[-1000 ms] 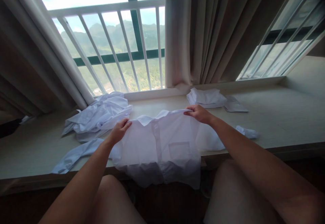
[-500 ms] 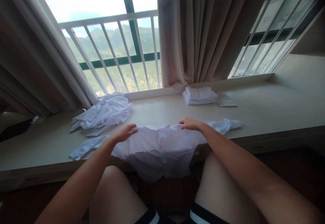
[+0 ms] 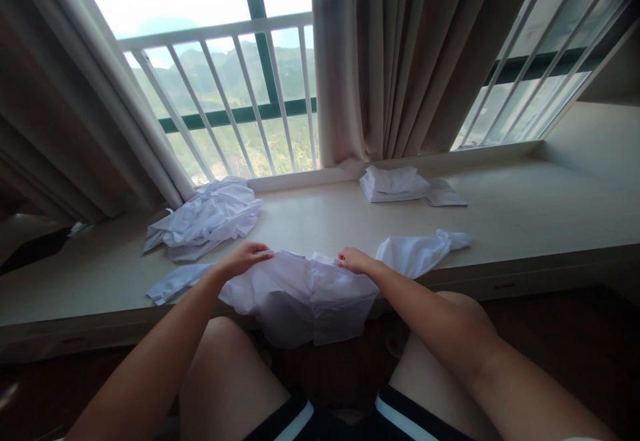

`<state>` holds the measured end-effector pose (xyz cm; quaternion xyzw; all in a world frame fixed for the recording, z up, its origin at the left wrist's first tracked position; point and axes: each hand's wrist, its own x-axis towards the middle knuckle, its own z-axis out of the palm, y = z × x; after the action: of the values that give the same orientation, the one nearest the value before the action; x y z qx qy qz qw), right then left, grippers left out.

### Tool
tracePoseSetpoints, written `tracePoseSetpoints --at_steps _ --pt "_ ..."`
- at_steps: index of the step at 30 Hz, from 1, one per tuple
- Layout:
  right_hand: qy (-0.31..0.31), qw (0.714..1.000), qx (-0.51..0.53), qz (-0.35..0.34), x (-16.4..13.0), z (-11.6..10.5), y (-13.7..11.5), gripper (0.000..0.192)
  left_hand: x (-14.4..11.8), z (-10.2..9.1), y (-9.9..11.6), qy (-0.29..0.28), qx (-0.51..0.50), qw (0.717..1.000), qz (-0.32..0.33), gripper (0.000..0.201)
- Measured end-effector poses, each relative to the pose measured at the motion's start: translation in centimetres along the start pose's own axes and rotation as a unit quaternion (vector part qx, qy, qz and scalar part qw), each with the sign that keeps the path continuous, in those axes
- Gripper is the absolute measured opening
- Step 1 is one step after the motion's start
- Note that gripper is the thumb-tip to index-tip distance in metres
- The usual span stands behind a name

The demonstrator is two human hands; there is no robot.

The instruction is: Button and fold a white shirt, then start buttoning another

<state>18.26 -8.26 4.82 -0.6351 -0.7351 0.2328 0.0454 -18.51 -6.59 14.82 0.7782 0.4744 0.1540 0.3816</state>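
Note:
A white shirt [image 3: 305, 297] lies at the near edge of a pale window ledge [image 3: 505, 217], its lower part hanging over the edge between my knees. My left hand [image 3: 245, 259] grips the shirt's top edge on the left. My right hand [image 3: 354, 260] grips the top edge near the middle. One sleeve [image 3: 423, 253] trails right on the ledge, the other [image 3: 175, 282] trails left.
A crumpled heap of white clothes [image 3: 205, 219] lies at the back left. A folded white stack [image 3: 393, 183] and a flat folded piece [image 3: 445, 194] sit by the window. Brown curtains [image 3: 400, 61] hang behind; white railing bars [image 3: 235, 87] cross the window.
Both hands pulled the shirt toward me and closer together, bunching its top; more cloth now hangs over the ledge. The right sleeve has come into view. The camera tilted down.

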Motion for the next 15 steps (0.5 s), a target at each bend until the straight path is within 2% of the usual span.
tracePoseSetpoints --at_steps 4,5,6,9,11,15 --pt "0.141 0.990 0.000 0.016 -1.2 -4.5 0.2 0.040 0.1 -1.9 -1.0 0.159 -0.013 0.987 0.032 0.050" --pt "0.180 0.983 -0.005 0.021 -1.4 -5.6 0.3 0.043 0.4 -2.4 -1.2 0.184 -0.006 0.982 0.033 0.051" --pt "0.218 0.975 -0.019 0.034 -1.6 -6.5 0.4 0.042 0.7 -2.7 -1.4 0.183 0.011 0.983 0.029 0.051" --pt "0.213 0.974 -0.046 0.066 -1.7 -8.0 0.5 0.033 2.6 -3.2 -1.5 0.145 0.063 0.987 0.013 0.049" --pt "0.230 0.969 -0.055 0.068 -1.5 -8.6 0.3 0.033 3.9 -3.6 -1.2 0.159 0.068 0.985 0.025 0.048" --pt "0.312 0.946 -0.076 0.055 -1.0 -10.3 0.5 0.035 5.3 -4.7 -0.1 0.185 0.048 0.981 0.041 0.048"
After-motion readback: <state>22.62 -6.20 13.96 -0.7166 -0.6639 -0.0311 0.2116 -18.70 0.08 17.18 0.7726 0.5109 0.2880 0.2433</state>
